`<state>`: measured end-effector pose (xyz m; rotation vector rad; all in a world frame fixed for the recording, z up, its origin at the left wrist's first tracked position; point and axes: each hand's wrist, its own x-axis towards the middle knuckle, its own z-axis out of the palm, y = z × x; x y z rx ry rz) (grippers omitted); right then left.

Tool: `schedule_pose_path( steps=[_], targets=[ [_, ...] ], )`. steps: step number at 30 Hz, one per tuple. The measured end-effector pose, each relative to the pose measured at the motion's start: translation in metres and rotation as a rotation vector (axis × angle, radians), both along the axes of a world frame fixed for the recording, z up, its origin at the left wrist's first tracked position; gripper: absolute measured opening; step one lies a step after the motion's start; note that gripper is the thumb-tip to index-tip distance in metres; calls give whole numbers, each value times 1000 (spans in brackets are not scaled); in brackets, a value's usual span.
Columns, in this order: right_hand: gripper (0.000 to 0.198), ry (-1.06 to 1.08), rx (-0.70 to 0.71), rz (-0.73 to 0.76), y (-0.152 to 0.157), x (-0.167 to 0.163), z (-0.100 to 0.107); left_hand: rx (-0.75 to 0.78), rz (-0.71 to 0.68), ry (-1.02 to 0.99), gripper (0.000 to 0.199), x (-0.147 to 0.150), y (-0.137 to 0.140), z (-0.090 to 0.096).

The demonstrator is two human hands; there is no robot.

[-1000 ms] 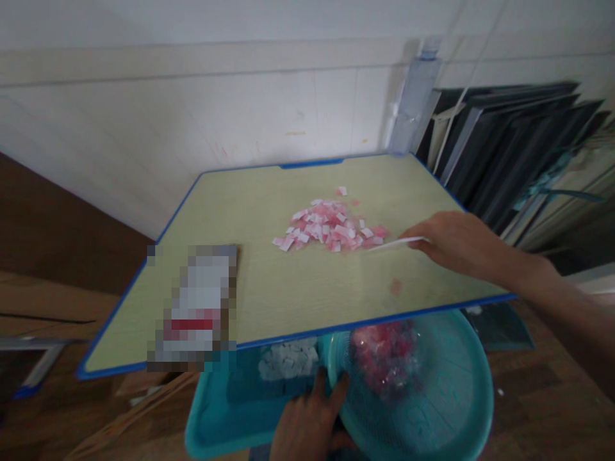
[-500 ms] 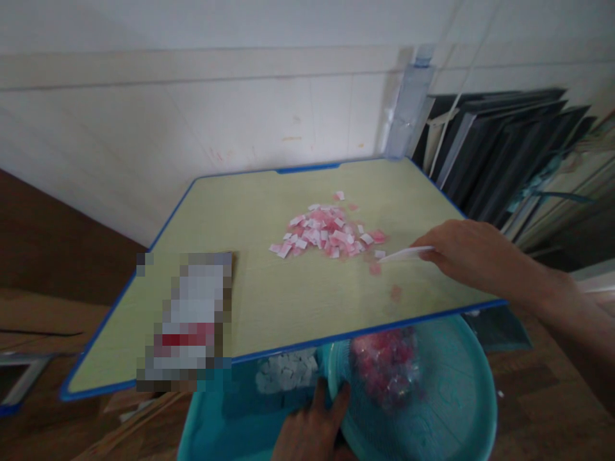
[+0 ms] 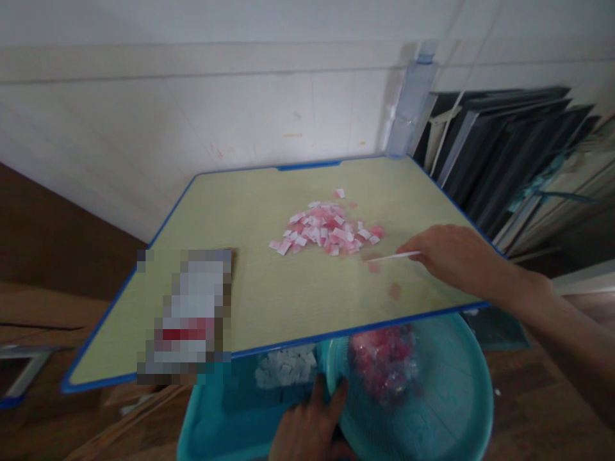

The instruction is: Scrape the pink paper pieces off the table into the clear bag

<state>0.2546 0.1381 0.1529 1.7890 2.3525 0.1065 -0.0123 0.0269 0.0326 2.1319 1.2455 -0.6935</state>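
Note:
My right hand [image 3: 451, 259] pinches a thin white flat piece [image 3: 396, 256] over the right part of the yellow-green board [image 3: 269, 301]. Seen almost edge-on, this piece has its far end beside a faint pink bit on the board. Left of it lies a heap of small pink-and-white pieces [image 3: 324, 229], with a few strays around it. Below the board's front edge, my left hand [image 3: 307, 422] grips the rim of a round turquoise basket [image 3: 456, 410]; its thumb is mostly hidden. Inside the basket are shiny pink pieces [image 3: 384, 358].
A turquoise tub [image 3: 206, 416] holding whitish pieces [image 3: 286, 368] stands under the board's front. A blurred-out flat object [image 3: 192, 307] lies on the board's left. Behind are a clear plastic bottle [image 3: 410, 109], dark stacked panels [image 3: 509, 141] and a white wall [image 3: 240, 121].
The white flat piece has tilted to nearly edge-on and its tip has moved slightly left, with my right hand. A stray white piece now sits closer to the heap. My left hand stays at the rim.

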Motion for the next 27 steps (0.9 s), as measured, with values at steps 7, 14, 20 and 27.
schedule_pose_path(
  steps=[7,14,20,27],
  targets=[
    [29,-2,20,-5,10,16,6,15,-5,-2,79,1,-1,1],
    [35,12,12,50,6,-6,0,25,0,-5,80,1,0,3],
    [25,19,22,130,11,-11,6,30,8,-13,80,2,0,6],
    [29,29,61,141,13,-25,0,41,11,-25,80,2,-1,6]
  ],
)
